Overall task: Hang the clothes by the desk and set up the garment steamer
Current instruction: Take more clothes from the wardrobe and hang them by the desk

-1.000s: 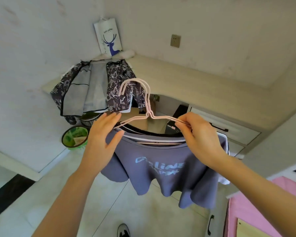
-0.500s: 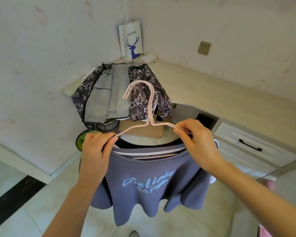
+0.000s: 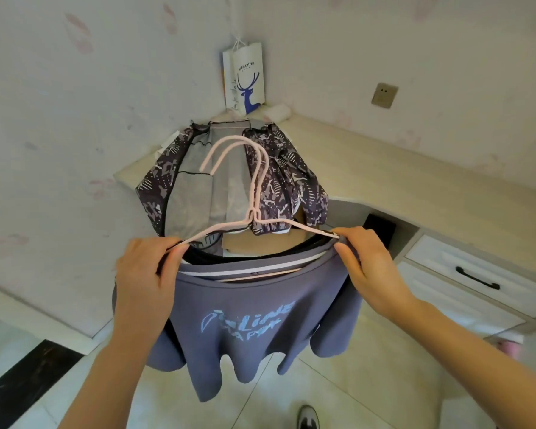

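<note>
Fingers of left hand point(image 3: 143, 283) & right hand point(image 3: 369, 267) pinch shoulders of grey-blue tee point(image 3: 260, 320) w/ pink hangers point(image 3: 251, 193), near desk point(image 3: 384, 168).

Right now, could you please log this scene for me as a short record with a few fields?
held item: purple T-shirt on pink hangers
left hand: pinches the shirt's shoulder at the hanger's end
right hand: pinches the other shoulder
behind: patterned jacket draped over the desk corner
on desk: deer-print paper bag
wall: socket
</note>
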Action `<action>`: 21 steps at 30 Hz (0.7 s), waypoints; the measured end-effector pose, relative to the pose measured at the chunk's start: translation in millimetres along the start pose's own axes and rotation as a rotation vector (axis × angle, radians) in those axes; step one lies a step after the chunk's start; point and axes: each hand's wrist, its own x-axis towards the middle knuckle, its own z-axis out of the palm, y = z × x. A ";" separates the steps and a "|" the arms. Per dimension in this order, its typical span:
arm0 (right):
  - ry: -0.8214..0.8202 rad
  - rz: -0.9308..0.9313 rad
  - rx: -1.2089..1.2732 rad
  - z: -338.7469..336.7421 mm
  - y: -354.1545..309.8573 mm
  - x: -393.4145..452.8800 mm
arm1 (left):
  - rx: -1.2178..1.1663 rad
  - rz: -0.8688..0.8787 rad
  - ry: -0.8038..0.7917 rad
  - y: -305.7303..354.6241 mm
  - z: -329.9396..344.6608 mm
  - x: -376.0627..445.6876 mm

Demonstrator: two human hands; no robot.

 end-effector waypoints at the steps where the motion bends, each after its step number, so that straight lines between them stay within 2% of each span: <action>1: 0.015 -0.015 -0.011 4.7 0.8 5.5 | 0.002 -0.003 0.000 -3.4 0.5 5.7; 12: 0.070 -0.016 0.089 22.5 9.3 110.3 | 0.178 0.100 0.086 -36.1 36.5 92.5; 16: 0.120 -0.043 0.082 17.8 19.5 162.4 | 0.247 0.029 0.112 -40.1 58.9 137.8; 21: 0.174 -0.049 0.117 9.8 32.2 225.2 | 0.320 0.149 0.175 -48.8 85.8 193.9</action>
